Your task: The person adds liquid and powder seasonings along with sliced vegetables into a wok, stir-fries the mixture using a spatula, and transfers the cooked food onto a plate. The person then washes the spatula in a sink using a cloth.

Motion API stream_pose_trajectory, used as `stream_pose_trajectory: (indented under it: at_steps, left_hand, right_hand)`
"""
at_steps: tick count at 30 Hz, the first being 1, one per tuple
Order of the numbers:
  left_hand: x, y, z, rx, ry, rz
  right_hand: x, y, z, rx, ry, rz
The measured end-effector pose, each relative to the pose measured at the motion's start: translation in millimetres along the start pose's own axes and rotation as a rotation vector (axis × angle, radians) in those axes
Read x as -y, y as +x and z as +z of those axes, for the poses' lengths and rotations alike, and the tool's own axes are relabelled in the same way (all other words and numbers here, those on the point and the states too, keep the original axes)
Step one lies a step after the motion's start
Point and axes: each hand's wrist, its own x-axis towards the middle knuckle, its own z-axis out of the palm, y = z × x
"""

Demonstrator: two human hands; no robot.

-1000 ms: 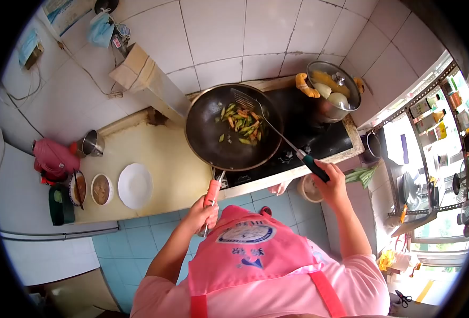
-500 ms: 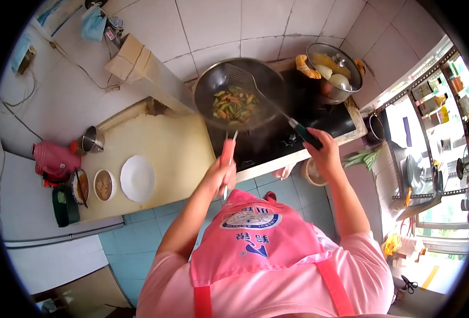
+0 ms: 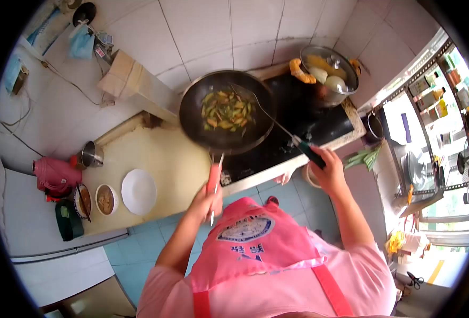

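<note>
My left hand (image 3: 207, 201) is closed around the red handle of a wok (image 3: 210, 139), at the front edge of the stove. Chopped green and brownish-orange pieces of food (image 3: 228, 110) lie in the middle of the wok. In my right hand (image 3: 330, 170) is the dark green grip of a spatula (image 3: 309, 152). Its thin metal shaft slants left over the wok's rim, and its head is inside near the far right of the food. Whether the head touches the food is hard to see.
Behind right, a glass-lidded pot (image 3: 334, 85) stands on the black stove (image 3: 311, 119). The left counter (image 3: 160, 148) bears a white bowl (image 3: 139, 192), a smaller bowl of food (image 3: 106, 199), a metal cup (image 3: 91, 155) and a pink kettle (image 3: 57, 175). Leafy greens (image 3: 366, 157) lie at right.
The wok has moved left and nearer to me with my left hand, its food now gathered higher in it. The spatula head has come lower in view, and my right hand is slightly lower.
</note>
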Motion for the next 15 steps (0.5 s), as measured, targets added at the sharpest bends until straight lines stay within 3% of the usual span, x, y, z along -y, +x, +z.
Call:
stream_pose_trajectory:
  at_steps: [1,3,5,11,13,15]
  left_hand:
    - [7.1,-20.1,0.6,-0.035,-0.007,-0.041]
    - [21.8,-16.1,-10.8,0.025,-0.016,-0.052]
    - [18.2,14.9,-13.4,0.03,-0.017,-0.009]
    - [17.9,49.5,-4.9,0.063,-0.003,-0.02]
    - [24.0,54.8,-3.4,0.056,-0.009,-0.001]
    - [28.7,59.4,-4.2,0.048,-0.014,-0.012]
  right_hand:
    - [-1.5,-6.2,-1.4,0.024,0.04,0.087]
    - [-1.9,1.3,18.4,-0.05,0.096,0.012]
    - [-0.3,16.1,31.9,0.02,0.138,0.099]
    - [-23.4,18.9,57.0,-0.025,0.13,0.032]
    - [-29.0,19.6,67.0,0.091,0.357,0.32]
    - [-28.1,19.4,73.9,0.131,0.389,0.389]
